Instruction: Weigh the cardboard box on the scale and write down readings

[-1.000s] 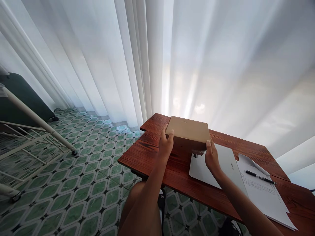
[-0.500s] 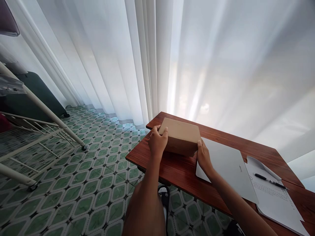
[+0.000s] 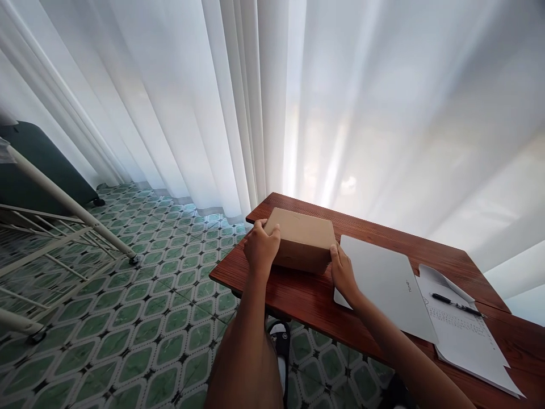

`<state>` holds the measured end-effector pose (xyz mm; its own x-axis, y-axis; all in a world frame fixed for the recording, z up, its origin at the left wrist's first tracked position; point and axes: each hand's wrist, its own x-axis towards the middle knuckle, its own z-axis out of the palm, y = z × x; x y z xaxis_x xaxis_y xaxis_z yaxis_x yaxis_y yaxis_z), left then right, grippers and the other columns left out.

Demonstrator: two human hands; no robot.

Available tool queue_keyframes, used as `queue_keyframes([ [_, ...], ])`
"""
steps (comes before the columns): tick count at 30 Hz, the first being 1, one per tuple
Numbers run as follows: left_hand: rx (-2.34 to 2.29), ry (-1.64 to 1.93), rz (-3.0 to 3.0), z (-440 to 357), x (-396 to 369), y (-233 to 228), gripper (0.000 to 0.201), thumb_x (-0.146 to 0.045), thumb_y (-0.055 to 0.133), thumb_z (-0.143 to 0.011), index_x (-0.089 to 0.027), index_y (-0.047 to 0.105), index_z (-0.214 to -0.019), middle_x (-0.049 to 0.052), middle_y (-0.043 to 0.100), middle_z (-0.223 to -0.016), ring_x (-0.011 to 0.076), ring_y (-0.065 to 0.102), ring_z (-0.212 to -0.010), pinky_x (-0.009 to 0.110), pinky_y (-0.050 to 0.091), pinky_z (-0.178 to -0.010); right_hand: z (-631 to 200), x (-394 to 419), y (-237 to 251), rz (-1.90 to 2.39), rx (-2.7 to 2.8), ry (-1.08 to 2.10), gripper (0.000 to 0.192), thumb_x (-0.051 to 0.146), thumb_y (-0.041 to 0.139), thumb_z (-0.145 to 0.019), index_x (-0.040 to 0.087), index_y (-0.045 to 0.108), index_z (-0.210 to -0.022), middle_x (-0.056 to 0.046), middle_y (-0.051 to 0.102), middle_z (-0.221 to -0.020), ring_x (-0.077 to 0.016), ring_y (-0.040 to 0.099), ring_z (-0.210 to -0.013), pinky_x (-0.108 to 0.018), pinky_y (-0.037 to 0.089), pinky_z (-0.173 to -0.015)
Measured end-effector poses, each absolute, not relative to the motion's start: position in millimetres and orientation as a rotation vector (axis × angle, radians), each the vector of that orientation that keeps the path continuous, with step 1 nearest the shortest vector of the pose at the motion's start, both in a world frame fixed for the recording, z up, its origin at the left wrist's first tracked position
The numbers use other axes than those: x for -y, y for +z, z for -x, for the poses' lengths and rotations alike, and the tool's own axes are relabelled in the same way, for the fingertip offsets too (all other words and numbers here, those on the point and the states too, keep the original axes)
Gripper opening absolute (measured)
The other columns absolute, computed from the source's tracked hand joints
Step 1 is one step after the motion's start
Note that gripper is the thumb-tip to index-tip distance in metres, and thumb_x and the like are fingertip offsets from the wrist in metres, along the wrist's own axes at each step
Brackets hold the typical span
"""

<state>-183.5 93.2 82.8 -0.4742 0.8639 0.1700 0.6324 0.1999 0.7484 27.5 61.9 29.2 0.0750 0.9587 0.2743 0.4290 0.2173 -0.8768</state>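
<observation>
A closed brown cardboard box point(image 3: 301, 230) is at the left end of the dark red wooden table point(image 3: 298, 289). My left hand point(image 3: 261, 249) grips its left end, thumb on the near top edge. Against the box's right end presses my right hand point(image 3: 343, 270), fingers along that side. Whether the box's underside fully rests on the table is hard to make out. Just right of the box lies a closed silver laptop point(image 3: 383, 284), partly under my right wrist and forearm.
Written paper sheets point(image 3: 462, 335) with a black pen point(image 3: 457, 305) on them lie right of the laptop. White curtains point(image 3: 361, 113) hang behind the table. On the tiled floor at left stand a wheeled white metal rack point(image 3: 72, 199) and a dark green suitcase point(image 3: 46, 165).
The view has turned slightly right, so everything sits a little further left. Both hands keep hold of the box, which has barely moved on the table.
</observation>
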Motion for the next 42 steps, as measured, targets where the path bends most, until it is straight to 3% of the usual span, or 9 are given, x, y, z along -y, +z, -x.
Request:
queue_keyframes([
  [15, -2.310, 0.874, -1.536, 186, -93, 78, 0.054, -0.030, 0.046, -0.096, -0.016, 0.048, -0.148, 0.016, 0.066, -0.129, 0.0390, 0.063, -0.117, 0.050, 0.049, -0.097, -24, -68, 8, 1.446, 1.499, 0.687, 0.074, 0.064, 0.023, -0.101, 0.015, 0.047, -0.152, -0.013, 0.045, -0.156, -0.0286, 0.038, -0.148, -0.049, 0.026, -0.124],
  [22, -2.258, 0.846, -1.591, 184, -90, 80, 0.054, -0.021, 0.042, -0.095, -0.020, 0.043, -0.149, 0.014, 0.064, -0.132, 0.0408, 0.062, -0.117, 0.054, 0.049, -0.096, -25, -69, 3, 1.453, 1.502, 0.704, 0.080, 0.067, 0.022, -0.100, 0.013, 0.043, -0.155, -0.011, 0.040, -0.160, -0.0272, 0.032, -0.151, -0.048, 0.023, -0.126],
  [29, -2.315, 0.817, -1.670, 179, -91, 77, 0.057, -0.016, 0.039, -0.094, -0.018, 0.041, -0.151, 0.017, 0.063, -0.131, 0.0410, 0.063, -0.112, 0.055, 0.050, -0.091, -26, -68, 4, 1.439, 1.523, 0.734, 0.084, 0.072, 0.022, -0.098, 0.014, 0.042, -0.155, -0.013, 0.040, -0.159, -0.0275, 0.033, -0.151, -0.048, 0.022, -0.126],
  [32, -2.360, 0.980, -1.804, 174, -91, 76, 0.059, -0.008, 0.041, -0.088, -0.015, 0.049, -0.146, 0.018, 0.063, -0.130, 0.0384, 0.062, -0.113, 0.051, 0.051, -0.090, -30, -68, 6, 1.409, 1.581, 0.755, 0.085, 0.074, 0.021, -0.098, 0.016, 0.040, -0.157, -0.012, 0.038, -0.161, -0.0269, 0.031, -0.151, -0.048, 0.023, -0.126],
  [37, -2.287, 1.575, -2.041, 160, -88, 78, 0.054, 0.001, 0.040, -0.081, -0.015, 0.064, -0.127, 0.012, 0.066, -0.120, 0.0342, 0.056, -0.114, 0.048, 0.043, -0.095, -47, -67, 9, 1.444, 1.614, 0.734, 0.093, 0.079, 0.023, -0.095, 0.011, 0.037, -0.157, -0.015, 0.035, -0.162, -0.0291, 0.029, -0.152, -0.050, 0.021, -0.126],
  [42, -2.001, 1.890, -2.218, 140, -81, 82, 0.048, -0.001, 0.041, -0.080, -0.019, 0.068, -0.116, 0.008, 0.067, -0.110, 0.0312, 0.054, -0.106, 0.044, 0.040, -0.092, -79, -54, 19, 1.397, 1.626, 0.552, 0.073, 0.068, 0.026, -0.101, 0.019, 0.047, -0.150, -0.013, 0.048, -0.153, -0.0271, 0.040, -0.145, -0.050, 0.028, -0.123],
])
